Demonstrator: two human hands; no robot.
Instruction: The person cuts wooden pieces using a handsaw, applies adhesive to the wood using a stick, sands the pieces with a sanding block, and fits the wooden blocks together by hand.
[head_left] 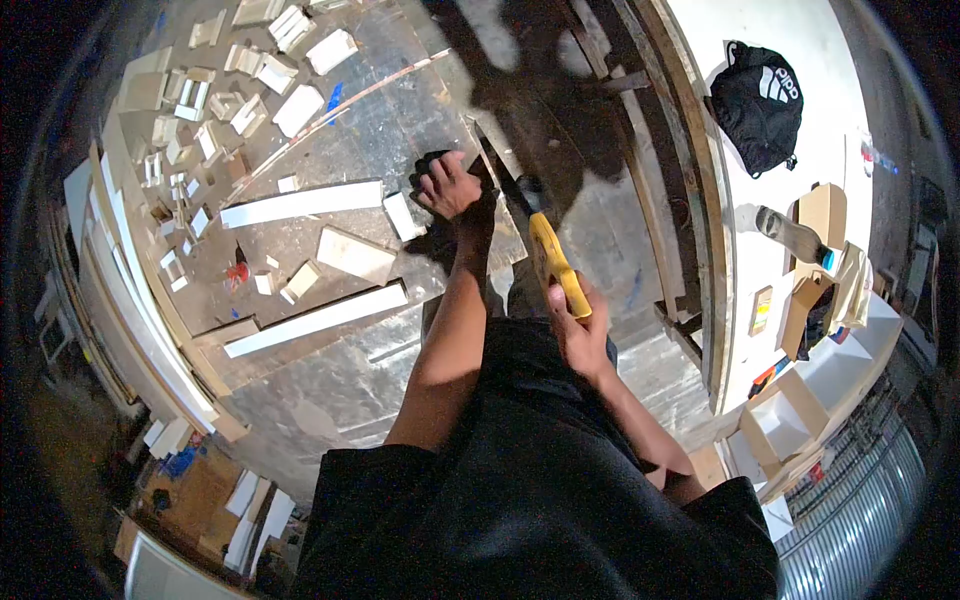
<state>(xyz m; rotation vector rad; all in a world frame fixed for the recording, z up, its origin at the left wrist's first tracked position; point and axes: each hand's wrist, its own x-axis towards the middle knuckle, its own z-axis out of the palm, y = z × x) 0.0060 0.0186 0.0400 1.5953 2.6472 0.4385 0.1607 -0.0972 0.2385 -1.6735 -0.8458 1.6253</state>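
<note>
My right hand [580, 325] is closed around the yellow handle of a hand saw [548, 255], whose dark blade points up and away to the left. The blade lies beside the edge of a worktop [360, 130]. On that worktop, near its edge, my left hand [450, 188] rests with its fingers bent over something too dark to make out. Just left of this hand is a small white block [403, 217]. A long white board [300, 205] lies further left, with a wider pale board [356, 255] and a second white strip [318, 320] nearer me.
Many small wooden pieces [248, 115] are scattered at the upper left. A red-handled tool [237, 271] lies among the boards. On the right, a white table [740, 215] holds a black bag [757, 108], a clear bottle [790, 232] and cardboard boxes [820, 212]. Long timbers run beside it.
</note>
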